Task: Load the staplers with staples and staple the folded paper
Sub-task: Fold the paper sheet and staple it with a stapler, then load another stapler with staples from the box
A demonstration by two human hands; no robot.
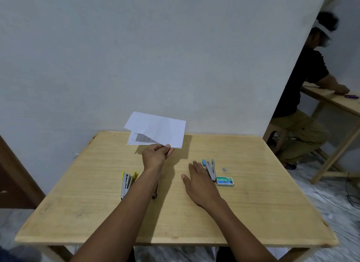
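A dark stapler (154, 193) lies mostly hidden under the left forearm (136, 203) (only its tail shows).

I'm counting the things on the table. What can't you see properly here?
Head view:
- Brown object: mostly hidden under the left forearm, perhaps a stapler.
- Print on the folded paper: too small to read.
- Grey bit beside the blue stapler: too small to name.
- Staple box label: blurred.
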